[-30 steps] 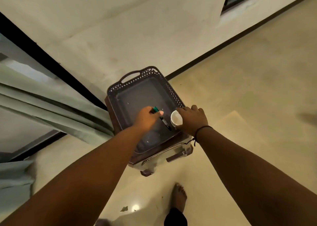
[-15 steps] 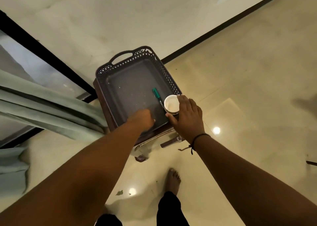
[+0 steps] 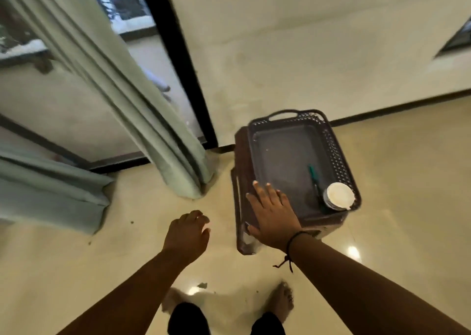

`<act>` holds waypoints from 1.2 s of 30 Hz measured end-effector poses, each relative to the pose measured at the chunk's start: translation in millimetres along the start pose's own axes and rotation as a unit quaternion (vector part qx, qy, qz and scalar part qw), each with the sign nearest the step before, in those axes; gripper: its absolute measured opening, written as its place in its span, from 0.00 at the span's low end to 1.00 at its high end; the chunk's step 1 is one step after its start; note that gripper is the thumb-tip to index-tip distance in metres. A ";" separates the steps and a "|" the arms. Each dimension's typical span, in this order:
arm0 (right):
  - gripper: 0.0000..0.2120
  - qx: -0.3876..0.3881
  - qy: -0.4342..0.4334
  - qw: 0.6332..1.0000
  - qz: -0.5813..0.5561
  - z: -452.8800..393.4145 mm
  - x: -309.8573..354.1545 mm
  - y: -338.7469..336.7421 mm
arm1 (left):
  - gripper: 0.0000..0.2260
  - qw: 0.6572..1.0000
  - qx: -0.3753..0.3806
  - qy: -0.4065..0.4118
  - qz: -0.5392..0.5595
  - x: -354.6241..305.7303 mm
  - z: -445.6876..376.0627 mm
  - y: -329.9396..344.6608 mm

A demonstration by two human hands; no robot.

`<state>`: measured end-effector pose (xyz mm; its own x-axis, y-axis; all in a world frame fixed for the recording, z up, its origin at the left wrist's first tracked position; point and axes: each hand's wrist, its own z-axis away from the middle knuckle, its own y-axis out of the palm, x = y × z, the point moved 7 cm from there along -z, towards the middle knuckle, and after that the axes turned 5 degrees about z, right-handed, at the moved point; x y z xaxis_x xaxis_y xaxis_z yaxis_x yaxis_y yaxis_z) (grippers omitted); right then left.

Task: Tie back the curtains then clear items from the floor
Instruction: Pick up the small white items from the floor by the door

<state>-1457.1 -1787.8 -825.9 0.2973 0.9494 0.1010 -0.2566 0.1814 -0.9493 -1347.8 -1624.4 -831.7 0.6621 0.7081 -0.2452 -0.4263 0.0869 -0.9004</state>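
A dark plastic basket (image 3: 339, 141) sits on a low brown stool (image 3: 240, 156) by the wall. Inside it lie a green marker (image 3: 314, 176) and a white round container (image 3: 339, 197), both at the near right corner. My right hand (image 3: 272, 212) hovers flat with straight fingers over the basket's near left corner and holds nothing. My left hand (image 3: 187, 232) hangs over the floor left of the stool, fingers loosely curled and empty. A pale green curtain (image 3: 142, 120) hangs gathered to the floor at the left of the stool.
A second pale green curtain panel (image 3: 51, 194) bunches on the floor at far left before the glass door (image 3: 142, 29). Small scraps (image 3: 202, 285) lie on the glossy cream floor near my bare feet (image 3: 281, 301). A black door frame (image 3: 178, 62) stands behind the stool.
Both hands let go: the marker and the white container now lie in the basket. My left hand pulled back off the basket to the left, and my right hand shifted to its near left corner.
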 end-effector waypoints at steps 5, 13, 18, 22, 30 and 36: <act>0.37 0.066 -0.047 0.994 0.069 -53.2 64.7 -12.5 | 0.17 0.991 0.016 -0.134 0.015 130.1 40.8 -24.0; 0.34 0.098 -0.100 0.983 0.117 -138.5 216.8 -53.6 | 0.20 0.972 0.027 -0.221 0.071 298.6 90.6 -68.7; 0.32 0.099 -0.148 0.977 0.118 -186.7 321.5 -71.5 | 0.22 0.964 0.011 -0.246 0.101 392.0 117.1 -110.9; 0.30 0.114 -0.159 0.976 0.095 -225.3 383.8 -78.5 | 0.21 0.945 -0.028 -0.296 0.133 467.1 130.8 -144.0; 0.31 0.140 -0.246 0.952 0.119 -350.2 491.0 -106.7 | 0.25 0.905 -0.028 -0.393 0.160 606.8 121.8 -190.0; 0.21 0.096 -0.440 0.887 0.104 -415.1 655.6 -185.1 | 0.28 0.888 -0.058 -0.434 0.139 698.0 130.5 -261.1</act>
<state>-832.9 -1305.3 -707.5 -0.5861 0.7845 0.2027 -0.3991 -0.0618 -0.9148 -854.7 -1061.3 -720.8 -0.2058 0.9686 -0.1397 -0.3999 -0.2135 -0.8913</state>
